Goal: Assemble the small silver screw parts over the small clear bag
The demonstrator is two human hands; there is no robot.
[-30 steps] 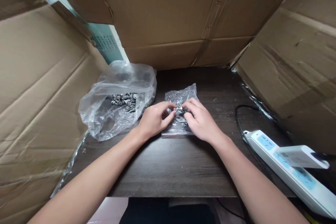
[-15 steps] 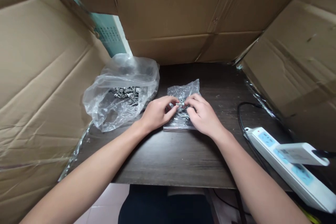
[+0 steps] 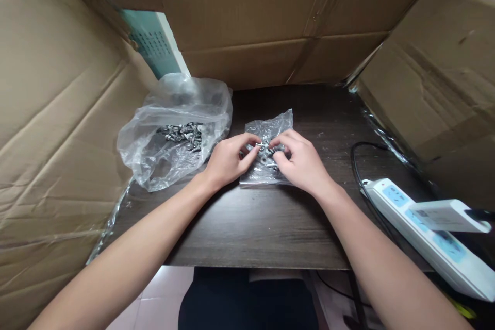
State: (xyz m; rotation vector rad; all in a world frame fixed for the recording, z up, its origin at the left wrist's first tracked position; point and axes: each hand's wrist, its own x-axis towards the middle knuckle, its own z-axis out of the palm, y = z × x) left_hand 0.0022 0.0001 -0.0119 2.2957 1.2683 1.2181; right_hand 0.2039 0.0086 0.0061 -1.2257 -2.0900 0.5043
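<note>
My left hand (image 3: 231,159) pinches a small silver bolt (image 3: 261,145) between thumb and fingertips, with the bolt lying roughly level and pointing right. At its right end my right hand (image 3: 300,157) has its thumb and fingers curled together. A small metal piece shows at those fingertips, too small to make out. Both hands are just over a clear flat plastic bag (image 3: 257,179) on the table. More small metal hardware (image 3: 273,165) lies on or in that bag, partly covered by my right hand.
To the left, a large open plastic bag (image 3: 154,160) holds many metal bolts (image 3: 185,134). A white power strip (image 3: 417,227) with a plugged-in adapter (image 3: 444,215) and a black cable (image 3: 353,165) lies at the right. Cardboard walls (image 3: 247,10) surround the dark table (image 3: 247,232).
The whole view has shifted slightly. My right fingertips have drawn a little away from the bolt's right end, while my left hand keeps its pinch.
</note>
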